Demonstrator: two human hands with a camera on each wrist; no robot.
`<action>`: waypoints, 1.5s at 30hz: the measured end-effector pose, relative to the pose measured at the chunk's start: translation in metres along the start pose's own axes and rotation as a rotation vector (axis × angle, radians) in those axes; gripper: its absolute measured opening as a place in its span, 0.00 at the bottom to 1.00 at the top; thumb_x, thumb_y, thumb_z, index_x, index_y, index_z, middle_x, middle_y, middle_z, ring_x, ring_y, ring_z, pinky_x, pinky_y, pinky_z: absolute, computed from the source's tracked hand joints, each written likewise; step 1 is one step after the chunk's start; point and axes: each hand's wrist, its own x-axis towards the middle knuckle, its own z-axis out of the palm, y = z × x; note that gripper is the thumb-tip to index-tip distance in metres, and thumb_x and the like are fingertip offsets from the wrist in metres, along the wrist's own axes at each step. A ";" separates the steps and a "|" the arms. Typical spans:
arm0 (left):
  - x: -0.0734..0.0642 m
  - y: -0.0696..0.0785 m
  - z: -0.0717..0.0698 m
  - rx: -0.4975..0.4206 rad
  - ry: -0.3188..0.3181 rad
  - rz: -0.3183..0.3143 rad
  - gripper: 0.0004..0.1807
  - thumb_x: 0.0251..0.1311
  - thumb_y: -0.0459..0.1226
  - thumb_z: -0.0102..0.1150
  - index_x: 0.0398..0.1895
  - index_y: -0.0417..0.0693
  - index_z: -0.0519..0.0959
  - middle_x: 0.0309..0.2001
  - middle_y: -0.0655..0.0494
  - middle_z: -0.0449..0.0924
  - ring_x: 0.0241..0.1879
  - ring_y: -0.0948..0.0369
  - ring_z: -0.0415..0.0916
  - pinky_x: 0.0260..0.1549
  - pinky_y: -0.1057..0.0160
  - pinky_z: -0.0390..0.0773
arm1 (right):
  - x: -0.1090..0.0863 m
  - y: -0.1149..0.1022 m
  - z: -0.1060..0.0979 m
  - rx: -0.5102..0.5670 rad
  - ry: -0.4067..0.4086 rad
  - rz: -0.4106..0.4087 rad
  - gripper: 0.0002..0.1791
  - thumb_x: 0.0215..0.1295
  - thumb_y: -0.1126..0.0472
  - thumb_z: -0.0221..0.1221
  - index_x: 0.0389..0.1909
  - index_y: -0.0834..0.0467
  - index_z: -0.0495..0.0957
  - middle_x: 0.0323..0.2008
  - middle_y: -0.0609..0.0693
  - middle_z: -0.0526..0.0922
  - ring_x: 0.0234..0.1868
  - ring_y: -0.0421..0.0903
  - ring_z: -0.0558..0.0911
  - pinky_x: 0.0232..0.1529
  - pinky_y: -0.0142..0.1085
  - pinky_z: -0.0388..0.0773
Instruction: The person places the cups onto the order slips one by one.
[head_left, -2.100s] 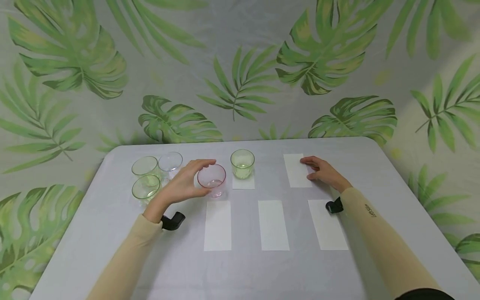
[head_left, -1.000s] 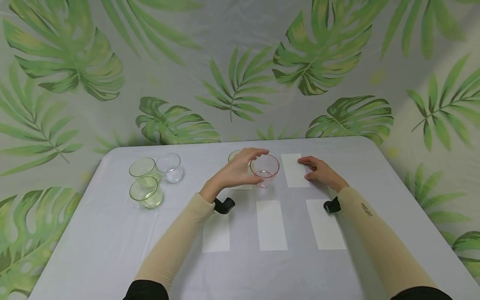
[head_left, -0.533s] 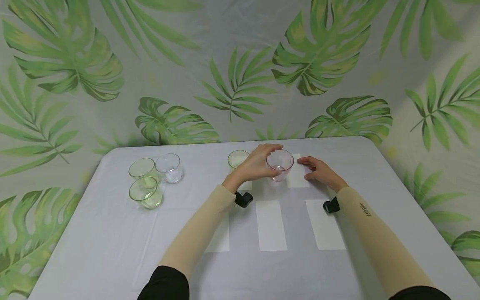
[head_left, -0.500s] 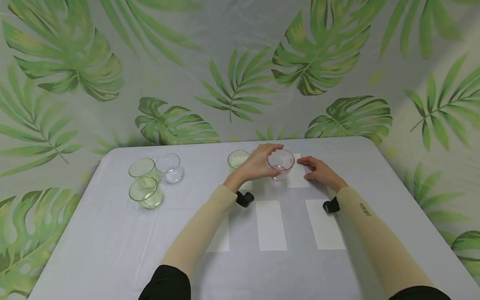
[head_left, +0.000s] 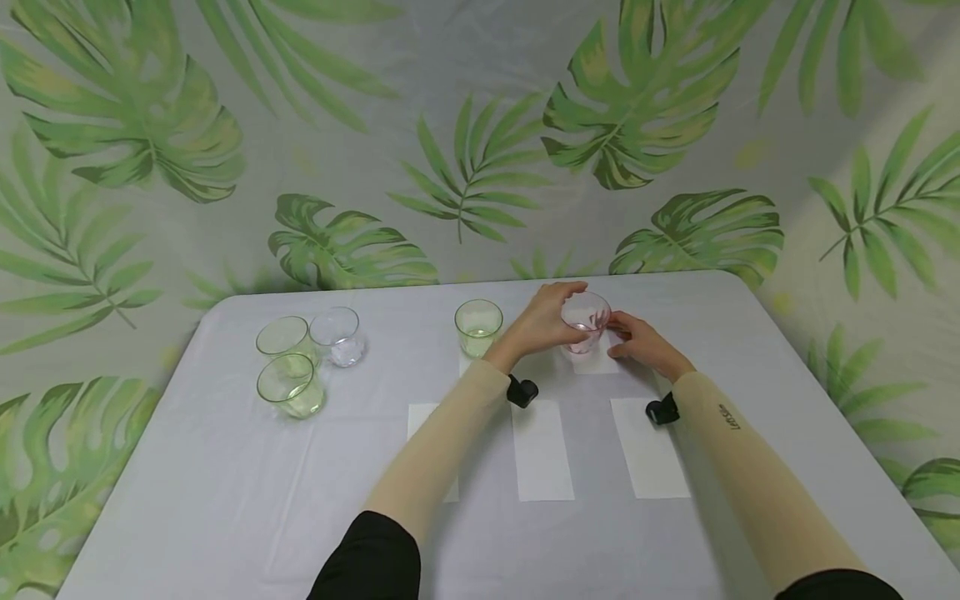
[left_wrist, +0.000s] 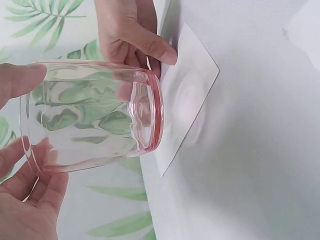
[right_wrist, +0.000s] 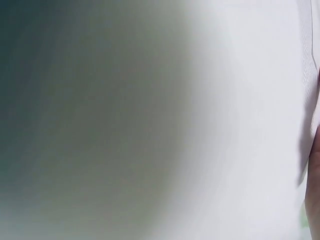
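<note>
My left hand (head_left: pixel 540 321) holds a pink-rimmed clear glass (left_wrist: pixel 95 110) between thumb and fingers near its mouth. The glass hangs upright, base down, close over the back right white paper (head_left: pixel 598 365). In the left wrist view a gap shows between its base and the paper. My right hand (head_left: pixel 647 346) rests at that paper's right edge, its thumb (left_wrist: pixel 152 46) touching the sheet. The right wrist view is mostly blurred, with a strip of hand at its right edge. To the left, a green-tinted glass (head_left: pixel 478 328) stands at another paper.
Two green-rimmed glasses (head_left: pixel 290 387) and a clear glass (head_left: pixel 337 335) stand grouped at the left. Along the front lie a left paper (head_left: pixel 422 419), a middle paper (head_left: pixel 543 454) and a right paper (head_left: pixel 651 454) on the white tablecloth (head_left: pixel 225 500). A leaf-print cloth (head_left: pixel 480 225) hangs behind.
My left hand has carried the pink-rimmed glass rightward, past the green-tinted glass, to above the back right paper beside my right hand. The right hand has stayed in place.
</note>
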 end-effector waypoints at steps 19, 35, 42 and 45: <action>0.018 -0.002 0.030 0.017 0.016 -0.087 0.41 0.52 0.40 0.71 0.69 0.42 0.63 0.65 0.51 0.67 0.66 0.55 0.57 0.65 0.68 0.54 | -0.001 0.003 0.002 0.026 0.019 -0.051 0.33 0.59 0.75 0.56 0.67 0.67 0.60 0.67 0.67 0.60 0.68 0.65 0.56 0.66 0.60 0.52; 0.021 -0.006 0.040 0.066 0.038 -0.107 0.42 0.52 0.42 0.70 0.69 0.43 0.63 0.65 0.51 0.66 0.66 0.56 0.57 0.65 0.67 0.55 | -0.003 0.004 0.001 0.061 -0.008 -0.107 0.33 0.59 0.75 0.56 0.67 0.68 0.60 0.67 0.65 0.61 0.69 0.62 0.55 0.67 0.58 0.50; 0.021 -0.004 0.042 0.092 0.046 -0.096 0.42 0.53 0.43 0.70 0.69 0.42 0.62 0.65 0.50 0.66 0.65 0.55 0.57 0.63 0.68 0.58 | -0.003 0.004 0.002 0.068 -0.004 -0.127 0.33 0.58 0.77 0.56 0.66 0.69 0.61 0.67 0.66 0.61 0.69 0.62 0.56 0.68 0.57 0.49; 0.021 -0.004 0.042 0.104 0.042 -0.095 0.42 0.54 0.44 0.70 0.69 0.42 0.62 0.65 0.49 0.65 0.65 0.54 0.58 0.63 0.68 0.58 | -0.002 0.005 0.001 0.070 -0.003 -0.127 0.33 0.58 0.77 0.55 0.67 0.70 0.60 0.67 0.67 0.61 0.69 0.62 0.56 0.68 0.57 0.47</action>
